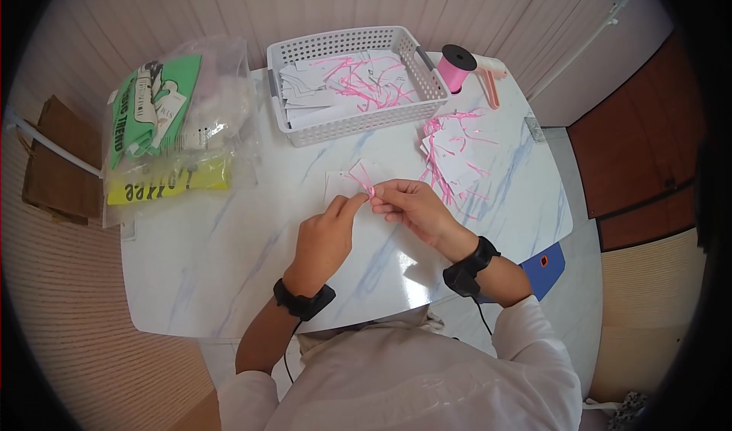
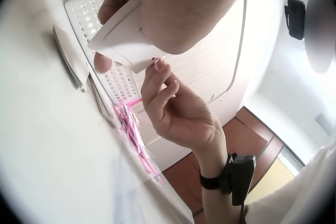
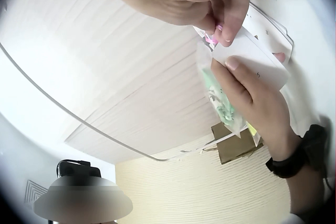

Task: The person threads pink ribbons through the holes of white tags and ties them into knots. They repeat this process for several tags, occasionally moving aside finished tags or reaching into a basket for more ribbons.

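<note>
Take the white basket (image 1: 328, 132) as your reference. To its left stand the plastic-wrapped packages (image 1: 164, 114), probably set aside there to leave you working room. Inside the basket, white cards (image 1: 303, 88) lie toward the left and a tangle of pink ribbons (image 1: 366, 84) toward the right; this grouping presumably keeps both supplies within reach.

In front of the basket, between it and your body, lie a few loose cards (image 1: 333, 181). Nearer to you, your left hand (image 1: 324, 236) grips the working card (image 3: 254, 57), thumb on one face and a finger behind, likely to keep it steady. At the card's edge, your right hand (image 1: 418, 210) pinches the pink ribbon (image 1: 371, 191) between thumb and fingertips, apparently to control the strand where it meets the card. Whether it is knotted cannot be told; your fingers cover the spot.

Right of your hands, off the basket's front right corner, a pile of ribboned cards (image 1: 457, 160) sits apart, seemingly to avoid mixing. Beside the basket's right end, the ribbon spool (image 1: 455, 74) stands upright.

Orientation: the working card's long axis appears to run from your fingertips toward the basket, leaning left, ribboned end nearest your right hand.
</note>
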Available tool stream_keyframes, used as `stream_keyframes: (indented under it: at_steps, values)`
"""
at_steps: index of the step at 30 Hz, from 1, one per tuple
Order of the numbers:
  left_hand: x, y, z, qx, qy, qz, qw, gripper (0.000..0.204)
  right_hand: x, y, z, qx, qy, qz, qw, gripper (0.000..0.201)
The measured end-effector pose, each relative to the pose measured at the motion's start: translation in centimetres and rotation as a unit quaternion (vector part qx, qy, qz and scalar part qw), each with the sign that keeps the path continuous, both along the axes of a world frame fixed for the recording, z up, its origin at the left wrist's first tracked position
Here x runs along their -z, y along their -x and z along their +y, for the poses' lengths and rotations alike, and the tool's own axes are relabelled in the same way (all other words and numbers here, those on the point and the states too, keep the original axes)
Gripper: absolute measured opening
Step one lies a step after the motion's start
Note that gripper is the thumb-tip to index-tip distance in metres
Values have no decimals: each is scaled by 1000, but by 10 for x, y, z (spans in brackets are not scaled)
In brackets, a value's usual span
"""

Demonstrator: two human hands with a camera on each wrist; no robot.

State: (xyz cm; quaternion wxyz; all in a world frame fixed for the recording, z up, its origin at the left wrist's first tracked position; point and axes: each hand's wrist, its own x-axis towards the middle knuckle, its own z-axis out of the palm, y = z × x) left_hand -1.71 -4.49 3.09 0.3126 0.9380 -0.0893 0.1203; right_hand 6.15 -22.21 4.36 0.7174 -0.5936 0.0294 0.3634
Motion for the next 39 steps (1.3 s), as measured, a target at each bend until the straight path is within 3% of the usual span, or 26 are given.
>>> stream_keyframes:
  at_steps: [7, 12, 21, 34, 39]
  values:
    - [3, 0, 2, 1, -68, -18, 997, 42, -2, 1, 2, -38, 39, -65, 996, 24]
    - [3, 0, 3, 7, -89, -6, 996, 38, 1, 10, 4, -81, 114, -237, 961, 29]
    - [7, 1, 3, 22, -96, 31, 995, 32, 0, 13, 6, -86, 167, -296, 937, 27]
    - [3, 2, 1, 26, -67, 48, 996, 34, 19, 3, -3, -111, 62, -235, 964, 27]
    - [5, 1, 1, 17, -63, 15, 998, 36, 2, 3, -2, -53, 46, -133, 989, 25]
